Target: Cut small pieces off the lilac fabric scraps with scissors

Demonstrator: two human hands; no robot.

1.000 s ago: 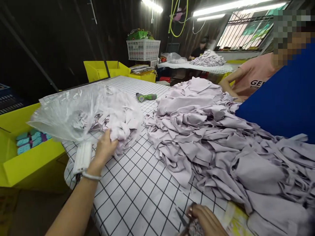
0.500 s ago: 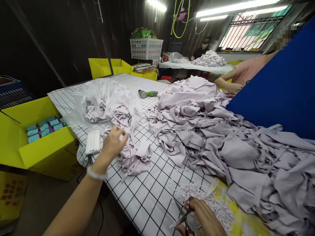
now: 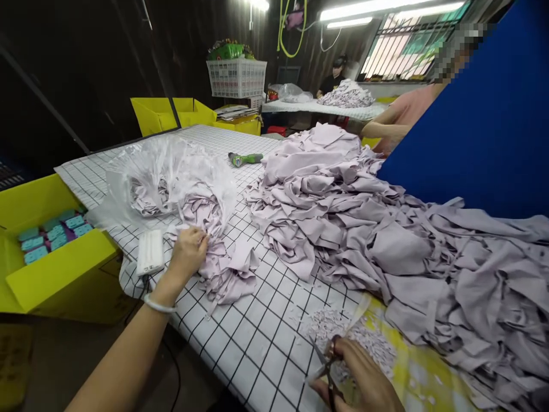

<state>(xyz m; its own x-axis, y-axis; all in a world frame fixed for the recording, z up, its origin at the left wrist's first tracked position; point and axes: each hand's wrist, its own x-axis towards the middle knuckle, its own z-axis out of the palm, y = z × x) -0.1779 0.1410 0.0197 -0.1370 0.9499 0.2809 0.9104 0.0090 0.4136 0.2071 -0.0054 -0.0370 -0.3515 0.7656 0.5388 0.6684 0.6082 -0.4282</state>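
Observation:
My left hand (image 3: 189,250) is curled closed over the front of a small heap of pale lilac fabric pieces (image 3: 229,274). Its fingertips are partly hidden, so whether cloth is pinched in them is unclear. Just beyond, a clear plastic bag (image 3: 165,154) lies on its side with more lilac pieces inside its mouth. My right hand (image 3: 360,377) grips a pair of scissors (image 3: 326,366), fingers through the handles and blades spread. Beneath and beside it lie many small fabric snippets (image 3: 323,326), partly on a yellow-and-clear plastic sheet (image 3: 429,372).
A large pile of lilac fabric (image 3: 343,212) fills the right of the checkered table (image 3: 253,337). A white box-like device (image 3: 151,252) with a cable sits near the left edge. A green-and-black tool (image 3: 245,159), a yellow box (image 3: 64,269), a blue panel (image 3: 463,120) and a co-worker's arm (image 3: 388,131) surround it.
My left hand has lowered onto the small heap and its fingers have closed. The right hand still holds the scissors near the snippets. The whole view has shifted slightly.

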